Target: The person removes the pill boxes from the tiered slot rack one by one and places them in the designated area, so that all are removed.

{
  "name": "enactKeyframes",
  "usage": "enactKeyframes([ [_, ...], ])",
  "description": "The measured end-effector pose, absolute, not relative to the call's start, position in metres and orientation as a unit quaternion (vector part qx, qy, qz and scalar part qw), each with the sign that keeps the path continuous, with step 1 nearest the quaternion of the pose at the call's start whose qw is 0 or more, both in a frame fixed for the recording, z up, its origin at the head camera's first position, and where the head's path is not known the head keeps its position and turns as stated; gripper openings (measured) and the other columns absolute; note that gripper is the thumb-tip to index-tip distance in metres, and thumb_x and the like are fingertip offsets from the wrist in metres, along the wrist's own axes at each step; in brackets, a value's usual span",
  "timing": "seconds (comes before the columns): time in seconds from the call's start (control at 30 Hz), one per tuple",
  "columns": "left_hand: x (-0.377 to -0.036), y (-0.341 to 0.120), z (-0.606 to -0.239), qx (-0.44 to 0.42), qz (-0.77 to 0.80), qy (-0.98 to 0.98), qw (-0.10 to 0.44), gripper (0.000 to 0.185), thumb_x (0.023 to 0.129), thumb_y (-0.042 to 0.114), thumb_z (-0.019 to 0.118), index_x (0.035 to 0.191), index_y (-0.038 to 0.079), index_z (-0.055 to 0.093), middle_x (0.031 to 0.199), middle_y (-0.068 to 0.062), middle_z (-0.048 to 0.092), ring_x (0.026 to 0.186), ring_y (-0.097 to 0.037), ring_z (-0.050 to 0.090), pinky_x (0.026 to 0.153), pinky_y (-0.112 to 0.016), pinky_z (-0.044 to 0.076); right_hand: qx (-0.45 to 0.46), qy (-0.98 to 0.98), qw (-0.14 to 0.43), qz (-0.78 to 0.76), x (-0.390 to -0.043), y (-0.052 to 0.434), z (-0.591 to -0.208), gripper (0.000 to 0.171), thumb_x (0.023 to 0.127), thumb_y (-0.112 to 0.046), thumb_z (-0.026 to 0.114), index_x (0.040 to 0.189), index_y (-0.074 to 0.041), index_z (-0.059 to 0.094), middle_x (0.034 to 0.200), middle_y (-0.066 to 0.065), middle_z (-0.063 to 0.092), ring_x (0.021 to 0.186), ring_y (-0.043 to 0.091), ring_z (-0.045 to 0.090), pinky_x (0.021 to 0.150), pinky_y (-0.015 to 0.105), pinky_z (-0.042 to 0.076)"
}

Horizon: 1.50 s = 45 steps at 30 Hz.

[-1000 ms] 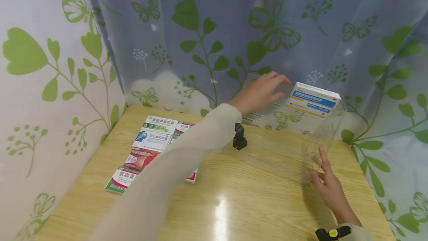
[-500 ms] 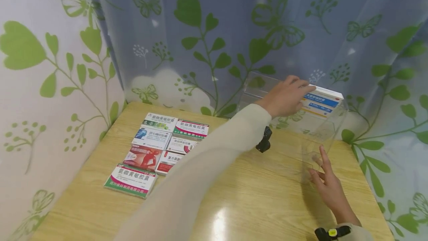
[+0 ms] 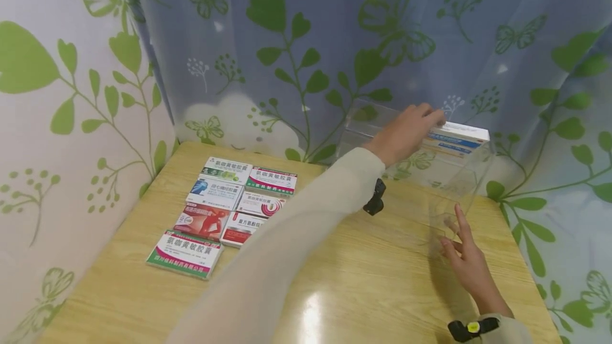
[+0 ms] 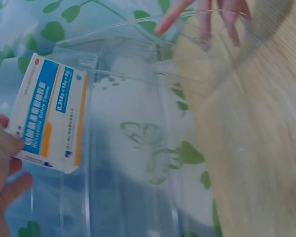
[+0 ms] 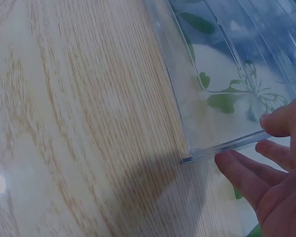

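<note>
The left hand [image 3: 406, 134] grips a medicine box [image 3: 456, 139] standing at the far end of the clear bin [image 3: 459, 195], the right hand [image 3: 461, 259] steadies it with straight fingers, so the placing step seems nearly done and next probably needs a careful release.

My wooden table [image 3: 334, 280] fills the lower half of the frame, its light grain catching a glare patch near the bottom centre. At left on it lie seven flat medicine boxes [image 3: 224, 211] packed close together in rows, the green-edged box [image 3: 185, 253] nearest the lower left. At upper right a clear plastic bin [image 3: 430, 195] stands on the tabletop.
</note>
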State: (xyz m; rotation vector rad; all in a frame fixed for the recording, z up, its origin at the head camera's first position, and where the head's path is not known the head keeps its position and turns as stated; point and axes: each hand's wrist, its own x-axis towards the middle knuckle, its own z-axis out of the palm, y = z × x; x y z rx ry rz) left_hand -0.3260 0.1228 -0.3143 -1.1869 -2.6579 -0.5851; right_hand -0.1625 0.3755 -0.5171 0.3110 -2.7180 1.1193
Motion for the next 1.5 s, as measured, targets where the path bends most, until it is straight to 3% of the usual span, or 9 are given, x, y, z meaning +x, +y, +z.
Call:
enactKeyframes([
  [0.17, -0.329, 0.103, -0.297, -0.422, -0.249, -0.854, 0.172, 0.042, 0.111, 0.000, 0.056, 0.150, 0.017, 0.060, 0.147, 0.000, 0.060, 0.137, -0.012, 0.056, 0.114, -0.010, 0.039, 0.111, -0.916, 0.098, 0.374, -0.164, 0.374, -0.517, 0.089, 0.111, 0.002, 0.056, 0.177, -0.019, 0.000, 0.157, 0.045, 0.044, 0.104, -0.019, 0.056, 0.073, 0.016, 0.061],
  [0.3, -0.324, 0.076, -0.283, -0.418, -0.310, -0.830, 0.201, 0.037, 0.113, 0.005, 0.052, 0.148, 0.013, 0.063, 0.143, -0.002, 0.063, 0.126, -0.012, 0.060, 0.105, -0.013, 0.045, 0.112, -0.917, 0.098, 0.370, -0.164, 0.374, -0.517, 0.089, 0.111, 0.002, 0.056, 0.177, -0.020, 0.000, 0.157, 0.045, 0.044, 0.104, -0.021, 0.055, 0.074, 0.015, 0.061],
  [0.47, -0.313, 0.032, -0.279, -0.391, -0.380, -0.823, 0.158, 0.038, 0.111, 0.005, 0.054, 0.147, 0.012, 0.064, 0.138, -0.003, 0.064, 0.107, -0.011, 0.058, 0.092, -0.017, 0.049, 0.109, -0.920, 0.093, 0.366, -0.163, 0.377, -0.518, 0.089, 0.112, 0.000, 0.056, 0.177, -0.021, -0.002, 0.157, 0.044, 0.044, 0.104, -0.021, 0.054, 0.074, 0.014, 0.059],
  [0.7, -0.302, -0.039, -0.289, -0.340, -0.432, -0.830, 0.091, 0.040, 0.108, 0.004, 0.060, 0.146, 0.012, 0.066, 0.133, -0.003, 0.065, 0.114, -0.013, 0.059, 0.107, -0.016, 0.053, 0.103, -0.922, 0.086, 0.363, -0.167, 0.382, -0.520, 0.090, 0.112, -0.002, 0.056, 0.176, -0.021, -0.003, 0.159, 0.043, 0.043, 0.105, -0.021, 0.055, 0.075, 0.016, 0.060],
  [0.87, -0.284, -0.095, -0.306, -0.306, -0.423, -0.852, 0.022, 0.039, 0.107, 0.007, 0.065, 0.146, 0.012, 0.066, 0.135, -0.004, 0.064, 0.125, -0.018, 0.061, 0.111, -0.028, 0.056, 0.106, -0.922, 0.078, 0.365, -0.168, 0.383, -0.520, 0.090, 0.113, -0.002, 0.056, 0.176, -0.021, -0.005, 0.159, 0.044, 0.042, 0.104, -0.021, 0.055, 0.074, 0.017, 0.061],
  [1.07, -0.262, -0.155, -0.344, -0.282, -0.394, -0.874, -0.028, 0.040, 0.105, 0.008, 0.071, 0.145, 0.011, 0.067, 0.145, -0.009, 0.067, 0.128, -0.027, 0.066, 0.105, -0.042, 0.062, 0.104, -0.921, 0.070, 0.370, -0.171, 0.383, -0.521, 0.091, 0.113, -0.002, 0.056, 0.176, -0.023, -0.006, 0.160, 0.044, 0.041, 0.104, -0.021, 0.056, 0.074, 0.021, 0.062],
  [1.2, -0.248, -0.190, -0.374, -0.266, -0.382, -0.883, -0.062, 0.038, 0.104, 0.009, 0.072, 0.141, 0.008, 0.068, 0.142, -0.013, 0.067, 0.126, -0.032, 0.066, 0.104, -0.048, 0.062, 0.102, -0.920, 0.066, 0.371, -0.170, 0.383, -0.521, 0.092, 0.112, -0.001, 0.056, 0.176, -0.024, -0.007, 0.159, 0.045, 0.041, 0.104, -0.021, 0.056, 0.074, 0.022, 0.063],
  [1.5, -0.214, -0.236, -0.418, -0.262, -0.358, -0.873, -0.200, 0.031, 0.106, 0.023, 0.074, 0.136, 0.020, 0.070, 0.143, -0.005, 0.066, 0.127, -0.026, 0.064, 0.106, -0.046, 0.054, 0.103, -0.922, 0.067, 0.368, -0.170, 0.383, -0.520, 0.091, 0.113, -0.003, 0.055, 0.176, -0.023, -0.007, 0.159, 0.044, 0.041, 0.104, -0.021, 0.056, 0.074, 0.021, 0.062],
])
